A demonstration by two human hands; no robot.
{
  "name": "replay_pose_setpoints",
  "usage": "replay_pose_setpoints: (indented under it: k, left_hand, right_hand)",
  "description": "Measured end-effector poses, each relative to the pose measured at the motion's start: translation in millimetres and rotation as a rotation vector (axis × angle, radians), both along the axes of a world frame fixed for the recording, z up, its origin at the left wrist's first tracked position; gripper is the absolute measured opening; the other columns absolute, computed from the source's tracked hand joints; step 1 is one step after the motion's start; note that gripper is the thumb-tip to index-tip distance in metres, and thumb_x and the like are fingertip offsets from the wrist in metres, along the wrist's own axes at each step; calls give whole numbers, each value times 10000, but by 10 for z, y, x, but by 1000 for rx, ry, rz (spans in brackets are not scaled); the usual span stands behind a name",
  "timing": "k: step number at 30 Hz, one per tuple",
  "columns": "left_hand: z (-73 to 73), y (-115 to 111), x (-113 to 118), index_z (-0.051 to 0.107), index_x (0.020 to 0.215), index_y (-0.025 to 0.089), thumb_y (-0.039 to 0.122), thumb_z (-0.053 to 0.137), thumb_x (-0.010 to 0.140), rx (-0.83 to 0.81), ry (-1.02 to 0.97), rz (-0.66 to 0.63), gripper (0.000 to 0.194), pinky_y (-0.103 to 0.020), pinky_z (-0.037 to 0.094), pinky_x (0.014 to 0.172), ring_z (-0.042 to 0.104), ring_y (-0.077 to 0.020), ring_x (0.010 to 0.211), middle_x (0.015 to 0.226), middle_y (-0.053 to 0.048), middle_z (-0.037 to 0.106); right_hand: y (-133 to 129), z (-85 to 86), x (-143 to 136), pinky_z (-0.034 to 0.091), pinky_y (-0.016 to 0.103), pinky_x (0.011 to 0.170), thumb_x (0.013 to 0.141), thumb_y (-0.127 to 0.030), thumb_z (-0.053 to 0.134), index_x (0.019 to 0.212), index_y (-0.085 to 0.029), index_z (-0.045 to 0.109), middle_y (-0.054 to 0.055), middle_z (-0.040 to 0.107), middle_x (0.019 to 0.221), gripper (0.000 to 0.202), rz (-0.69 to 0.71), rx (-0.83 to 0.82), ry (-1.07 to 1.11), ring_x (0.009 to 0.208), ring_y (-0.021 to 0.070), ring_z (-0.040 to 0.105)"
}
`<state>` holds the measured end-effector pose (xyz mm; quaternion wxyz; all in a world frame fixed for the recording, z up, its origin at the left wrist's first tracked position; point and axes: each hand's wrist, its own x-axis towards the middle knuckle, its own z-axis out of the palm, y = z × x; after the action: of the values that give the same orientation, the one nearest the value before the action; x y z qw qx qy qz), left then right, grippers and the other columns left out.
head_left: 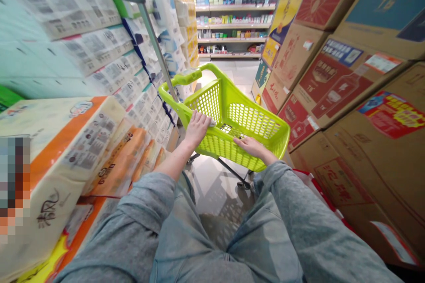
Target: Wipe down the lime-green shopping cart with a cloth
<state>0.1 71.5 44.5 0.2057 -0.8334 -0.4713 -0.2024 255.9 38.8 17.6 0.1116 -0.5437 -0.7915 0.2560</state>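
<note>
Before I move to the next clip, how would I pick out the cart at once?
Find the aisle floor between the wrapped packs on the left and the stacked cartons on the right. Mid-aisle, with the person's left hand and right hand on its near side, is the cart. Lime-green, wheeled and patterned with holes, it differs plainly from the boxy goods either side.
</note>
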Motion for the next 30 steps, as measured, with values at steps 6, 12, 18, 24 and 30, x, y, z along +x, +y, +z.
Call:
replay_pose_setpoints:
  k: [6,12,18,24,30]
  left_hand:
    - [-117,-8,10,508,1199,184,173,359,913,-4,-118,17,323,-513,218,1137,365,-252,1307,1221,-93,554]
    - [-186,-125,68,457,1291,204,176,336,927,-75,-323,-41,385,-479,218,1144,291,-201,1371,1357,-83,499]
    - [-168,-350,-46,452,1238,195,285,329,956,-96,-588,-101,320,-367,401,1028,482,-169,1217,1263,-92,553]
    - [-222,-282,-226,478,880,182,308,453,896,50,-926,333,129,-329,469,844,517,-178,947,953,-73,526]
    - [-330,-190,-144,420,875,193,256,498,833,78,-1173,434,108,-316,451,795,494,-158,851,886,-25,480]
  right_hand:
    - [12,-24,-29,307,240,537,839,-727,193,556,-183,498,25,567,602,685,-29,-14,10,578,136,506]
    - [-24,-32,-26,287,246,529,843,-719,207,537,-187,467,8,531,560,666,-17,-5,27,535,125,463]
    - [-74,-16,-23,281,244,527,838,-725,205,539,-187,470,-1,493,530,670,-11,20,35,525,121,447]
    - [-100,1,-106,275,252,528,834,-728,209,545,-185,493,10,517,551,678,-35,6,17,542,128,464]
    - [-194,21,-244,265,244,518,838,-728,205,570,-180,524,5,503,545,689,-47,11,37,538,123,466]
